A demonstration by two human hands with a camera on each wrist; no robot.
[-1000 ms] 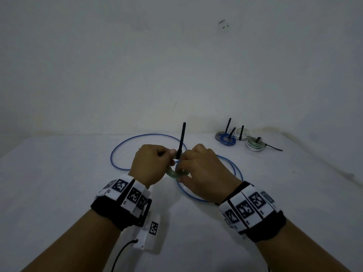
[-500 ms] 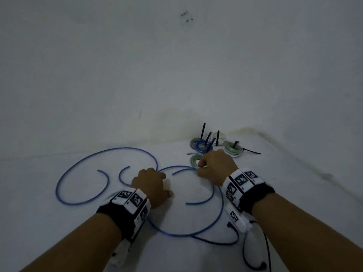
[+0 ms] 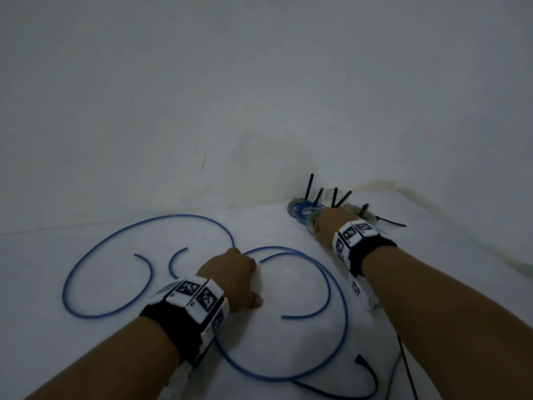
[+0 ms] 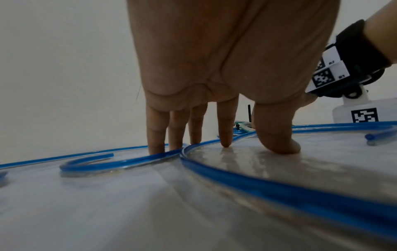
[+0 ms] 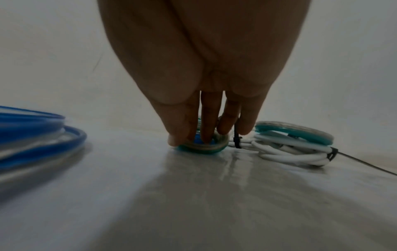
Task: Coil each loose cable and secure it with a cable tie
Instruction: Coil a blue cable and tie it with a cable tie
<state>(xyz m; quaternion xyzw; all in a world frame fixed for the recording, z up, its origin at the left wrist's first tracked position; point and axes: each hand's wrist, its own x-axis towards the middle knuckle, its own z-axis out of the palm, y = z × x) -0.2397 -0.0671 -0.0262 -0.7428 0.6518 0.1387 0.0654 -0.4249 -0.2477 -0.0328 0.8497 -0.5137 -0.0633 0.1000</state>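
Note:
Several loose blue cables (image 3: 86, 255) lie in open curves on the white surface (image 3: 288, 342). My left hand (image 3: 245, 272) rests among them. Its straight fingers (image 4: 224, 135) touch down where two blue cables (image 4: 257, 185) meet, and the thumb presses the surface. My right hand (image 3: 326, 226) reaches to the back right corner and pinches a green coiled cable (image 5: 204, 147) between thumb and fingers, down on the surface. Beside that coil lie tied coils (image 3: 300, 209) with black cable tie tails (image 3: 308, 189) sticking up, including a white coil (image 5: 290, 151) under a teal one (image 5: 300, 131).
A plain wall (image 3: 259, 111) rises close behind the surface and meets a side wall at the back right corner. Thin black wires (image 3: 366, 370) from the wrist gear trail at the near right. A white marker block (image 4: 363, 113) hangs under my right wrist.
My hands, which were together on the green coil and its tie, have parted. The right hand carried the coil to the pile at the back right. The left hand came down onto the blue cables.

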